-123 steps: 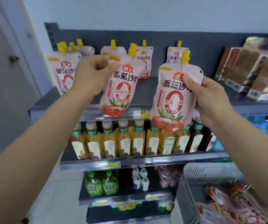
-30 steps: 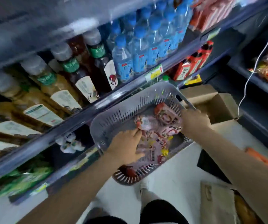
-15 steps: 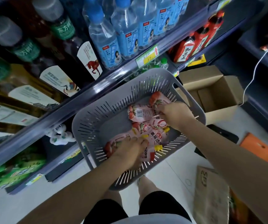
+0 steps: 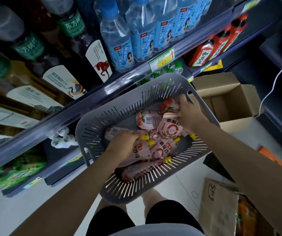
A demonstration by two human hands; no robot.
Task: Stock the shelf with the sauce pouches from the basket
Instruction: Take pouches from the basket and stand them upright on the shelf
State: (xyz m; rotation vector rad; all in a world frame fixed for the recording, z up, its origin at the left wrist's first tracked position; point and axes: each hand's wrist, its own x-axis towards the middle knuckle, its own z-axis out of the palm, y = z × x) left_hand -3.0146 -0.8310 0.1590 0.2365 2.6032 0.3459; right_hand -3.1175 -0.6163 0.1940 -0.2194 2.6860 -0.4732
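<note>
A grey slotted basket (image 4: 92,128) sits below me, against the shelf front, holding several pink tomato sauce pouches with yellow caps. Both my hands are down inside it. My left hand (image 4: 123,142) grips a pouch (image 4: 137,150) near its yellow cap, fingers curled over it. My right hand (image 4: 188,114) pinches the upper edge of another pouch (image 4: 169,130) with a red ring on its label. A third pouch (image 4: 147,120) lies barcode side up between my hands. More pouches lie underneath.
The shelf rail (image 4: 89,99) runs diagonally above the basket, with tea bottles (image 4: 58,77) and blue water bottles (image 4: 118,41) behind it. An open cardboard box (image 4: 228,101) stands on the floor to the right. A paper bag (image 4: 218,206) lies at lower right. My legs are under the basket.
I have turned from the top shelf down to the basket. Over the last second both hands reached in and closed on pouches; the right one has lifted a pouch's edge.
</note>
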